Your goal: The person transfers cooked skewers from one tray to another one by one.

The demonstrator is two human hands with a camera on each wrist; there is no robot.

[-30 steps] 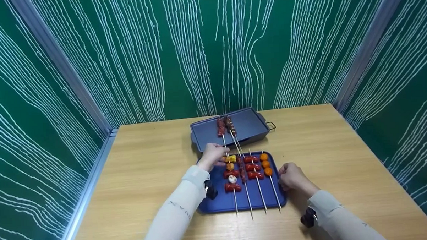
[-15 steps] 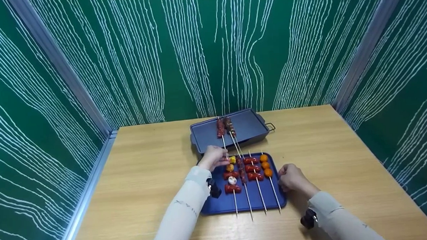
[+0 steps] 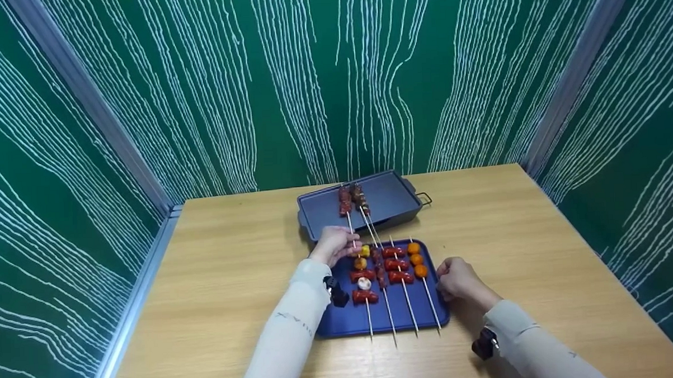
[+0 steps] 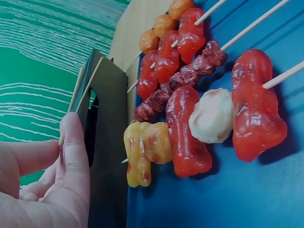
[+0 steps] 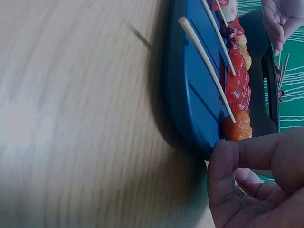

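My left hand pinches the stick of a meat skewer between thumb and fingertips; its meat end lies on the dark grill pan. Beside it on the pan rests a second, darker skewer. At the right edge of the blue tray, my right hand pinches the rim with thumb and forefinger. On the tray lie a mixed skewer with yellow, red and white pieces, a thin meat skewer, a red sausage skewer and an orange ball skewer.
The pan stands behind the tray, with a wire handle at its right end. Both stand on a wooden table. Green walls with white lines enclose it at the back and sides. Skewer sticks reach over the tray's front edge.
My left hand has kept hold of the stick and shifted only slightly. The right hand has stayed at the tray's edge. Otherwise the view has drifted a little.
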